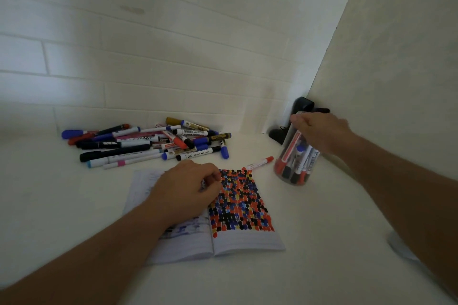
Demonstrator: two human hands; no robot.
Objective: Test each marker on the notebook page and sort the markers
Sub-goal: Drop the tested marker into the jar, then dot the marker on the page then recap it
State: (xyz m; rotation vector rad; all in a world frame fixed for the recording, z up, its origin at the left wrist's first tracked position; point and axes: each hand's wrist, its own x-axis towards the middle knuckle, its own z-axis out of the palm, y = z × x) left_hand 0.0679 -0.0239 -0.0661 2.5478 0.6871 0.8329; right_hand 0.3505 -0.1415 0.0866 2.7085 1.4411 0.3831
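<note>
White tabletop (49, 205) runs under everything, with a white tiled wall (124, 57) behind it. At about ten o'clock from the notebook lies a loose heap of markers (148, 142), mixed blue, black, red, gold and pink caps, some barrels crossing one another. The open notebook (218, 238) sits at the middle; its right page is packed with small red, black, blue and yellow test blots. The left hand (183, 190) rests on the left page, fingers curled in toward the fold; something small seems pinched at the fingertips, but I cannot tell what, or whether it is truly held. At one o'clock from the notebook, a single red-capped marker (259, 162) lies just beyond the page's top corner. Farther right, at two o'clock, a clear jar (295, 163) holds markers standing inside, tilted to the left. The right hand (319, 131) grips the jar's top from above, fingers wrapped round the rim. Behind the jar, in the corner, stands a black object (301, 106).
</note>
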